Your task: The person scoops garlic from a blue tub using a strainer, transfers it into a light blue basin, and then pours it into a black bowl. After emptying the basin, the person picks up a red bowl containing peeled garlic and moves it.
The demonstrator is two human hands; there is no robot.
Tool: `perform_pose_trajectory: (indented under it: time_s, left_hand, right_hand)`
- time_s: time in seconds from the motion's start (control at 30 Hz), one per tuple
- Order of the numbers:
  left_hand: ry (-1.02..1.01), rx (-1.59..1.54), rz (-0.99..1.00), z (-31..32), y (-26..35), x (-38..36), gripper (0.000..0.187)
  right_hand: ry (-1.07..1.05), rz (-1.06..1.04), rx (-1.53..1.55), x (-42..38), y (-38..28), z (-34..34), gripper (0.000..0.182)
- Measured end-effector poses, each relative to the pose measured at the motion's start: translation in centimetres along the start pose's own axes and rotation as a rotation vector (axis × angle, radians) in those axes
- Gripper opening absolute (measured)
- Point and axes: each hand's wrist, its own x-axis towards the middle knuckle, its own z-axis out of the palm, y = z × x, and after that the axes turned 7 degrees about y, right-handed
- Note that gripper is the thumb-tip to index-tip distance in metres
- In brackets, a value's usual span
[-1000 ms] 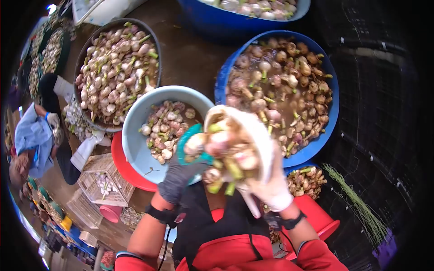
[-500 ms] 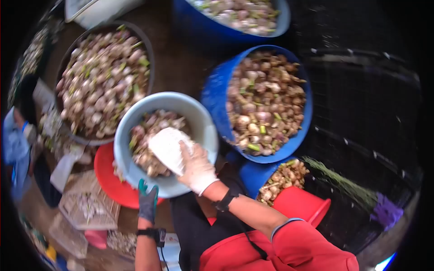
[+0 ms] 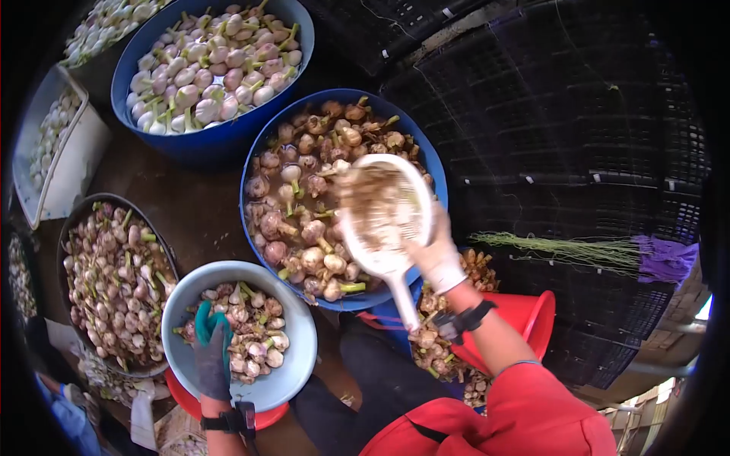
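My right hand (image 3: 439, 254), in a pale glove, grips the rim of a white long-handled strainer (image 3: 370, 262). Motion blurs the strainer, which hangs over a blue tub (image 3: 255, 262) of garlic bulbs in brown water; its handle points toward me. My left hand (image 3: 212, 353), in a grey and green glove, is above the garlic bulbs (image 3: 262, 334) in a light blue basin (image 3: 300, 349). Its fingers are apart, with nothing visible in them. The basin rests on a red container (image 3: 268, 418).
Behind stands a larger blue tub (image 3: 125, 91) of paler garlic. A dark round tub (image 3: 76, 213) of garlic is at left. A red bucket (image 3: 542, 323), loose garlic (image 3: 433, 349) and green strings (image 3: 563, 254) with a purple end lie right, near black crates (image 3: 547, 137).
The strainer went from over the light blue basin to over the blue tub with my right hand. My left hand moved from the basin's outer edge to inside it. The view shifted.
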Motion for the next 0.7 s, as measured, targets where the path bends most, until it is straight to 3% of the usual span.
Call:
perform_pose_trajectory:
  time_s: [0.07, 0.13, 0.17, 0.2, 0.27, 0.33, 0.4, 0.47, 0.5, 0.53, 0.6, 0.63, 0.7]
  left_hand:
    - [-0.102, 0.053, 0.121, 4.9, 3.6, 1.7, 0.056]
    - [-0.171, 0.083, 0.170, 10.5, 6.5, 3.5, 0.055]
    - [-0.206, 0.113, 0.187, 13.3, 7.7, 4.6, 0.055]
    - [-0.276, 0.134, 0.269, 15.6, 7.3, 7.9, 0.057]
    - [-0.273, 0.387, 0.360, 19.6, 7.2, 12.7, 0.062]
    - [-0.281, 0.572, 0.506, 24.8, 8.0, 15.9, 0.065]
    - [-0.276, 0.686, 0.492, 29.5, 9.4, 17.6, 0.068]
    - [-0.302, 0.713, 0.446, 32.4, 9.3, 21.7, 0.072]
    - [-0.256, 0.868, 0.472, 34.2, 10.3, 21.8, 0.075]
    - [-0.258, 0.940, 0.664, 35.0, 9.5, 24.1, 0.079]
    - [-0.286, 1.074, 0.618, 36.1, 8.7, 27.0, 0.085]
    - [-0.271, 1.196, 0.568, 37.3, 9.1, 26.5, 0.091]
    - [-0.215, 1.426, 0.614, 39.1, 8.8, 25.7, 0.092]
  right_hand:
    - [0.151, 0.063, 0.014, 5.0, 7.0, -1.7, 0.082]
    - [0.187, 0.206, -0.085, 10.2, 13.4, -3.1, 0.092]
    - [0.205, 0.365, -0.165, 10.8, 10.3, -3.1, 0.097]
    - [0.204, 0.383, -0.154, 12.0, 10.8, -2.1, 0.097]
    - [0.152, 0.452, 0.100, 13.8, 12.7, -0.7, 0.102]
    - [0.156, 0.471, 0.009, 14.2, 16.5, 1.8, 0.088]
    - [0.016, 0.476, -0.140, 13.4, 11.3, 1.5, 0.100]
    - [0.027, 0.442, -0.318, 14.0, 14.9, 4.3, 0.107]
    - [0.011, 0.442, -0.255, 14.3, 15.3, 4.7, 0.104]
    - [0.002, 0.462, -0.244, 14.8, 15.9, 5.0, 0.104]
    - [-0.128, 0.481, -0.175, 16.5, 17.0, 5.5, 0.101]
    - [-0.158, 0.372, -0.084, 17.4, 17.1, 5.7, 0.100]
    - [-0.177, 0.416, -0.058, 19.1, 17.9, 6.9, 0.099]
